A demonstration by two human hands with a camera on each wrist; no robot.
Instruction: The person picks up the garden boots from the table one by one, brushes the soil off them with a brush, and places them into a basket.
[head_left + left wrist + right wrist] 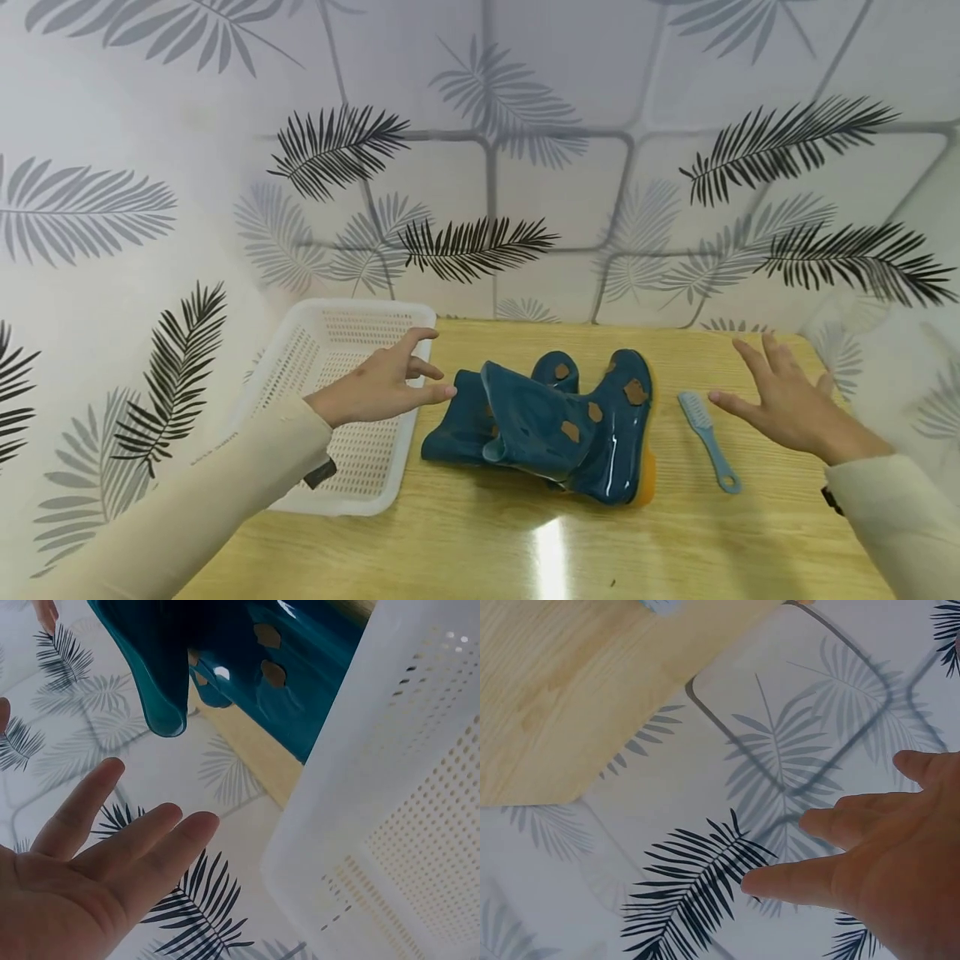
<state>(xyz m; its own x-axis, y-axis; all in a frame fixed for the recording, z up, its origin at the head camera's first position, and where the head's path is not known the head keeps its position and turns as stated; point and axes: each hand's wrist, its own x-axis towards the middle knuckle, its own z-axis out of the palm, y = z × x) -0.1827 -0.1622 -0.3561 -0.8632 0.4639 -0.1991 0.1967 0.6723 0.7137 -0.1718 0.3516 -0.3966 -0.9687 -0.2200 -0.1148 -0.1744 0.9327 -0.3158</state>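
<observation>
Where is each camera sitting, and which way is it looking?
Head: sits on the person's head, looks forward and down at the table, boots, brush and basket; shows both arms, left hand and right hand.
Left wrist: looks past the left hand's fingers at boots and basket.
Right wrist: looks past the right hand's fingers at the wall and table edge.
Head and left wrist share the boots and basket.

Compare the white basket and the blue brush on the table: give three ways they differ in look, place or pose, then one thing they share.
The white basket is large, perforated and open-topped; the blue brush is small, slim and solid. The basket lies left of the boots, under the left hand; the brush lies right of them, beside the right hand. The basket overhangs the table edge; the brush lies fully on it. Neither is held by a hand.
</observation>
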